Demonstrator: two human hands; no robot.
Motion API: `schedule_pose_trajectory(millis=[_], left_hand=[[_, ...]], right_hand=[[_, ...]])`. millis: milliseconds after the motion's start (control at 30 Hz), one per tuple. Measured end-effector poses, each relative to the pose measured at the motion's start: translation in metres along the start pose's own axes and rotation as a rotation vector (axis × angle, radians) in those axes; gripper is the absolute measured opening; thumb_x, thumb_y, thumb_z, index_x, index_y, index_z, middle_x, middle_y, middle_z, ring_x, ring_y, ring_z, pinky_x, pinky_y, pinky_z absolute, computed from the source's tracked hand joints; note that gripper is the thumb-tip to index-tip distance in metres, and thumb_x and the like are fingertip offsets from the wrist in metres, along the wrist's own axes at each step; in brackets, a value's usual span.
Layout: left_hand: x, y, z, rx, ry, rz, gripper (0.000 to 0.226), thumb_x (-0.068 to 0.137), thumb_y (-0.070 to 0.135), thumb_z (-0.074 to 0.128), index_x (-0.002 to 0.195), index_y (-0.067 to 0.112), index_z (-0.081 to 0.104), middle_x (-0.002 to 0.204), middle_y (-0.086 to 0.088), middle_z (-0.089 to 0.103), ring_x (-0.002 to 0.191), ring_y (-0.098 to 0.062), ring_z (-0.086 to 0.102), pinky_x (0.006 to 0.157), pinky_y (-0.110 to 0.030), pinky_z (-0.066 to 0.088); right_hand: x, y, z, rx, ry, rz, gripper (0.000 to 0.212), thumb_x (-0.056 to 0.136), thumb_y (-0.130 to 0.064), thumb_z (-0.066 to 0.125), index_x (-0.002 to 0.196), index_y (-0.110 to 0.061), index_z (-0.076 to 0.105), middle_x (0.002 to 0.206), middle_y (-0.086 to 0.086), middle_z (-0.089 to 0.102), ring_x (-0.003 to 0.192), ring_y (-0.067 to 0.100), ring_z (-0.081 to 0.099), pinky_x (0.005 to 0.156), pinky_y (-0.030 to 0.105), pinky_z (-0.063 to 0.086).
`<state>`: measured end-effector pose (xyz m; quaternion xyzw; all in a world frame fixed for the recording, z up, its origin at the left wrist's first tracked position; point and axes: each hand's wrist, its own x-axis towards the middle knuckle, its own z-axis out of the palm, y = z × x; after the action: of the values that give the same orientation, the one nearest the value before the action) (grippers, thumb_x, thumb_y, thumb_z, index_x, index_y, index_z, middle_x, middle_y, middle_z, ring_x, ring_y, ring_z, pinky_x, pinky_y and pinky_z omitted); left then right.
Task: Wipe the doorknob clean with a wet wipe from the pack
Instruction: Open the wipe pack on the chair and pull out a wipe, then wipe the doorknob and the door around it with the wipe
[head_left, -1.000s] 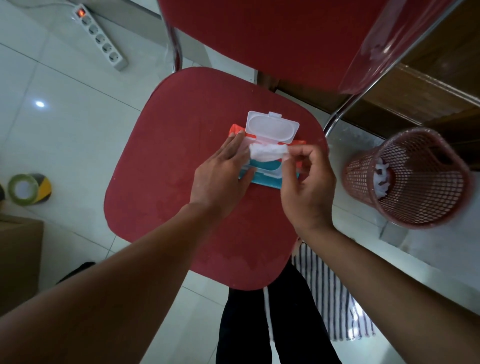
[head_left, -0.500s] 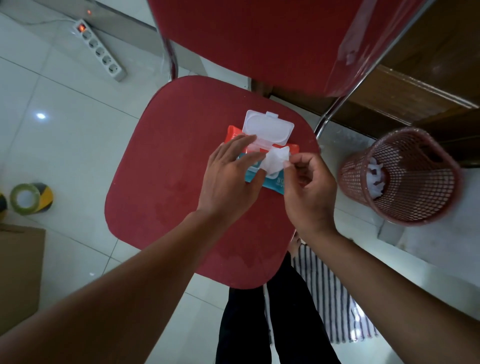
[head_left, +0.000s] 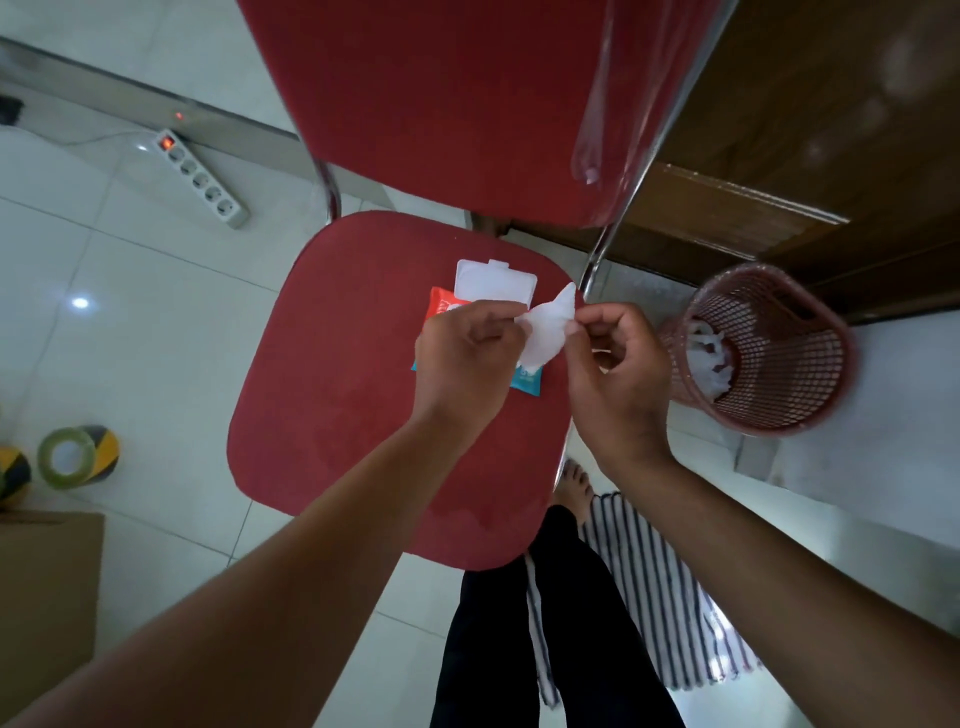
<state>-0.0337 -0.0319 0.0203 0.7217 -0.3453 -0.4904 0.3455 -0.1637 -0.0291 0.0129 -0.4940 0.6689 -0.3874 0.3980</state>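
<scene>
hands over a red chair seat (head_left: 322, 415): a limp, light white wet wipe (head_left: 545, 332) is pinched at opposite edges by left hand (head_left: 462, 364) and right hand (head_left: 618, 374), best held there.

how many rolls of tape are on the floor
2, both on the floor left of the chair: a clear-green roll leaning on a yellow-and-black striped roll. Another striped shape at the frame's left edge may be a third.

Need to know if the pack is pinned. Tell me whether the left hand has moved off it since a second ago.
Yes. The left hand has lifted off the wipe pack and now pinches the wet wipe above it.
</scene>
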Motion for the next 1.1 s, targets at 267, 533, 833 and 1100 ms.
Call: schedule_pose_trajectory(millis=[267, 533, 833, 1100], left_hand=[[-0.025, 0.072, -0.002, -0.373, -0.124, -0.232, 0.019, 0.079, 0.01, 0.084, 0.094, 0.001, 0.077, 0.076, -0.008, 0.077, 0.068, -0.015, 0.073, 0.064, -0.019, 0.058], [-0.05, 0.136, -0.006, -0.371, -0.303, -0.241, 0.023, 0.077, 0.017, 0.085, 0.092, 0.006, 0.073, 0.077, -0.006, 0.071, 0.066, -0.009, 0.067, 0.069, -0.019, 0.059], [-0.077, 0.248, -0.001, -0.13, -0.486, -0.044, 0.012, 0.08, 0.011, 0.081, 0.091, 0.011, 0.077, 0.085, -0.014, 0.074, 0.075, -0.019, 0.067, 0.072, -0.026, 0.061], [-0.099, 0.344, 0.037, 0.134, -0.459, 0.204, 0.007, 0.083, 0.02, 0.081, 0.089, 0.02, 0.076, 0.096, -0.002, 0.076, 0.084, -0.01, 0.073, 0.069, -0.017, 0.059]], right_hand=[[-0.012, -0.053, -0.046, -0.03, -0.117, -0.105, 0.016, 0.089, -0.02, 0.072, 0.102, -0.01, 0.071, 0.105, -0.003, 0.067, 0.096, 0.002, 0.064, 0.081, 0.015, 0.053], [-0.016, -0.115, -0.091, 0.253, -0.018, 0.114, 0.005, 0.09, -0.029, 0.072, 0.09, -0.028, 0.077, 0.081, 0.003, 0.075, 0.078, 0.019, 0.071, 0.075, 0.035, 0.059], [-0.008, -0.188, -0.18, 0.425, 0.254, 0.201, 0.012, 0.097, -0.028, 0.06, 0.099, -0.022, 0.071, 0.098, -0.014, 0.07, 0.099, 0.015, 0.065, 0.081, 0.035, 0.058], [0.014, -0.245, -0.291, 0.578, 0.515, 0.084, 0.009, 0.097, -0.038, 0.06, 0.094, -0.035, 0.068, 0.105, -0.015, 0.064, 0.107, 0.017, 0.062, 0.082, 0.037, 0.061]])
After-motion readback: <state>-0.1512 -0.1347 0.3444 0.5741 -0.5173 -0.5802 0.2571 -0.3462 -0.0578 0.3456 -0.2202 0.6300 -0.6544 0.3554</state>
